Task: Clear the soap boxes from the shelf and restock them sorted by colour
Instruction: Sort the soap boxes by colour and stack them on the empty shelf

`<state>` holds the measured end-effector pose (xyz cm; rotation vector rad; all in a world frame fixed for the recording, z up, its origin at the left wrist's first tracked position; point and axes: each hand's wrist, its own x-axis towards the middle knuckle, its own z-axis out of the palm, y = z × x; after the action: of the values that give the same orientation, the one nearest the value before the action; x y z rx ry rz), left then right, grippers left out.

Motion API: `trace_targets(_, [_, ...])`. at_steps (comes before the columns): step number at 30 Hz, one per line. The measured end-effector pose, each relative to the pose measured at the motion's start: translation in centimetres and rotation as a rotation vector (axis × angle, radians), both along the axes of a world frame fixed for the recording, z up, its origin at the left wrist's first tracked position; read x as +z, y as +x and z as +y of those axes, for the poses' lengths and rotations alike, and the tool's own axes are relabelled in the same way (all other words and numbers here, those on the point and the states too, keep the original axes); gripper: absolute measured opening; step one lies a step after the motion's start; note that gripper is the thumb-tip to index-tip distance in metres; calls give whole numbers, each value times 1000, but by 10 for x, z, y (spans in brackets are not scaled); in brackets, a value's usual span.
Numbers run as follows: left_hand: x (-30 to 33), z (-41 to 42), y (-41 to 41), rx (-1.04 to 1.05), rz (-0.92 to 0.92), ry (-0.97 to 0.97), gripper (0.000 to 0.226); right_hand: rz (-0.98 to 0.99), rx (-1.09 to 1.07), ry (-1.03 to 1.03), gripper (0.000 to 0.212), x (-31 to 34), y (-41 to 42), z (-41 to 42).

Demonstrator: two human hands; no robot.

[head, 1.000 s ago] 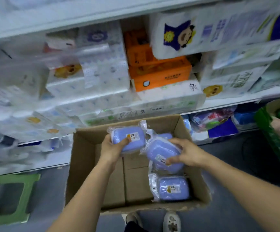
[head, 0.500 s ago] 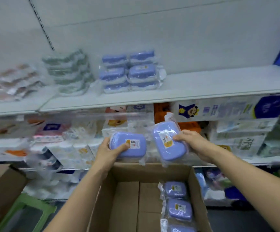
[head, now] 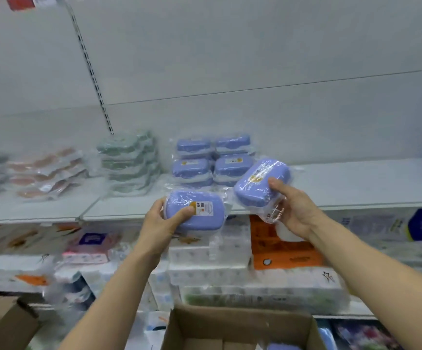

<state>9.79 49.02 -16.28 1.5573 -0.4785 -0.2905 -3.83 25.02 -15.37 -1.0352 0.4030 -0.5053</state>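
Note:
My left hand grips a blue soap box in clear wrap, held level just in front of the white shelf edge. My right hand holds a second blue soap box, tilted up over the shelf's front. Behind them on the shelf stands a stack of blue soap boxes. To its left sit a stack of green soap boxes and a heap of pink soap boxes.
An open cardboard box sits below my arms, with a blue box showing at its bottom edge. Another cardboard box is at lower left. The lower shelf holds tissue packs and an orange carton. The shelf's right part is bare.
Both hands have lifted their blue soap boxes out of the cardboard box up to the shelf edge. My view has swung upward from the box to the shelf.

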Motion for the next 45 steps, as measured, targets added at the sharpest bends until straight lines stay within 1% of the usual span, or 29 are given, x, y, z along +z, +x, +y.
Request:
trace_targets(2, [9, -2, 16, 2, 4, -21, 41, -28, -54, 34, 67, 12, 22, -1])
trace_targets(3, [13, -4, 25, 8, 4, -32, 40, -37, -85, 55, 66, 17, 34, -1])
trace_targets(7, [22, -8, 62, 31, 3, -54, 44, -55, -215, 156, 51, 36, 91, -4])
trace_targets(13, [31, -12, 107, 7, -12, -74, 39, 56, -361, 207, 57, 52, 163, -8])
trace_targets(14, [31, -13, 114, -1, -14, -75, 37, 76, -368, 201, 56, 52, 170, -10])
trace_targets(16, [32, -13, 126, -15, -12, -72, 37, 113, -352, 192, 47, 51, 179, -13])
trace_targets(18, [32, -13, 138, -31, -2, -74, 42, 214, -323, 134, 34, 48, 179, -12])
trace_targets(20, [34, -15, 148, -54, 11, -91, 47, 370, -287, 10, 30, 46, 173, -14])
trace_targets(22, [37, -18, 155, -70, 21, -110, 50, 529, -222, -132, 37, 45, 165, -14])
trace_targets(24, [40, -21, 160, -89, 38, -135, 59, 645, -196, -230, 41, 42, 160, -16])
trace_targets(26, [42, -26, 163, -108, 54, -145, 68, 690, -205, -269, 45, 40, 162, -18])
trace_targets(29, [43, -32, 164, -123, 86, -160, 64, 719, -188, -314, 52, 42, 167, -17])
trace_targets(32, [41, -35, 165, -133, 125, -169, 60, 706, -144, -363, 56, 42, 166, -11])
trace_targets(34, [40, -37, 166, -147, 138, -163, 63, 633, -132, -428, 58, 41, 165, -4])
trace_targets(36, [40, -40, 166, -143, 142, -142, 76, 502, -179, -515, 54, 42, 167, 5])
trace_targets(38, [43, -42, 167, -156, 124, -114, 91, 368, -237, -622, 42, 46, 168, 13])
trace_targets(39, [45, -42, 167, -183, 108, -103, 92, 310, -211, -660, 35, 50, 168, 17])
trace_targets(41, [53, -43, 167, -260, 88, -112, 87, 255, -23, -709, 24, 56, 166, 21])
trace_targets(43, [61, -44, 167, -286, 101, -163, 85, 238, 139, -736, 26, 57, 164, 25])
trace_targets(44, [62, -46, 167, -258, 119, -196, 87, 209, 147, -737, 28, 58, 163, 26])
trace_targets(45, [62, -48, 168, -211, 146, -225, 91, 167, 111, -738, 30, 57, 163, 27])
